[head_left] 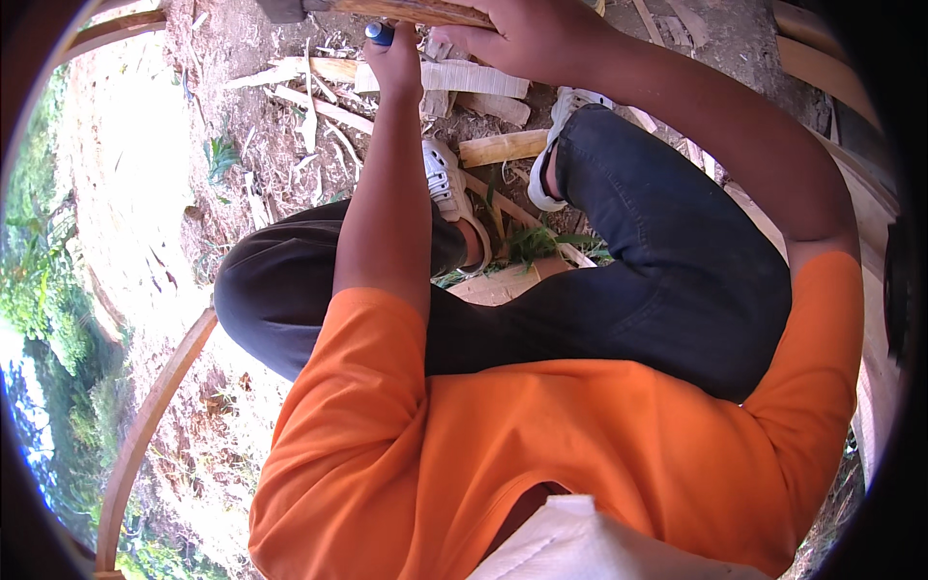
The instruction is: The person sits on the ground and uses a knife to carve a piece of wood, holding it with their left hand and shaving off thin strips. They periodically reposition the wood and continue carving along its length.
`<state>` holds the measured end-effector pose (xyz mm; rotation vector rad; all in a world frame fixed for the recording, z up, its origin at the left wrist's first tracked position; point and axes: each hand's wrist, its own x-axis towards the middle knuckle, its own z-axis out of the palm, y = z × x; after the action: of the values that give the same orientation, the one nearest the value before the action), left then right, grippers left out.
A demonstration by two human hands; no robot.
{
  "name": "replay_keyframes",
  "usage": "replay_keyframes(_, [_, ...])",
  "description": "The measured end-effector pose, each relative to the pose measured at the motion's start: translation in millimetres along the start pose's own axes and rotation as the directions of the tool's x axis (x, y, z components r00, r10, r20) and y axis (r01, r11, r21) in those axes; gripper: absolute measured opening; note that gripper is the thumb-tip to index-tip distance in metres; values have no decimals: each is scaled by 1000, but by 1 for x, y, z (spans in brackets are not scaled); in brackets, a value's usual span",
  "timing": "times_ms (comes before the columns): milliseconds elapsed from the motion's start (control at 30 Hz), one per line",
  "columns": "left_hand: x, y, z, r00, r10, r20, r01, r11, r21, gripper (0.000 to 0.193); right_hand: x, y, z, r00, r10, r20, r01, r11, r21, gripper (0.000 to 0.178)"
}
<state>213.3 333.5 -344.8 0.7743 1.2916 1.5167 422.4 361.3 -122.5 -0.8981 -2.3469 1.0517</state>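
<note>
At the top edge, my right hand [512,39] is closed round the wooden handle of a hammer [406,10]. Its dark, blocky head reaches left and is partly cut off by the edge of the view. Just below the handle, my left hand [394,66] is closed round a tool with a round blue handle end [380,35]. The rest of that tool is hidden by the hand, so I cannot tell its kind. Under my left wrist lies a pale, ridged strip of wood [454,79].
Wood chips and split pieces [503,147] litter the ground between and beyond my white shoes [447,179]. A curved wooden bar [155,425] rises at the left. Boards [822,68] lie at the upper right. Green plants [48,280] grow at the far left.
</note>
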Motion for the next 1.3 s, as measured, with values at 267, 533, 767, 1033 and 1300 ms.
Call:
replay_keyframes(267, [-10, 19, 19, 999, -27, -29, 27, 1000, -13, 13, -3, 28, 8, 980, 111, 164, -74, 974, -216, 60])
replay_keyframes(533, [-10, 17, 21, 997, -44, -65, 44, 999, -14, 10, -10, 7, 0, 998, 49, 44, -50, 998, 38, 50])
replay_keyframes(767, [-19, 19, 15, 996, -59, -65, 57, 998, -23, 19, -6, -4, -4, 986, 115, 123, -113, 993, -18, 57])
replay_keyframes(1033, [-19, 10, 14, 1000, 20, 3, -20, 1000, 17, 13, -6, 32, 17, 973, 145, 178, -128, 986, -105, 56])
replay_keyframes(1300, [18, 9, -18, 934, -255, -249, 188, 946, -264, 20, -4, 25, 5, 924, 341, 172, -375, 896, 240, 45])
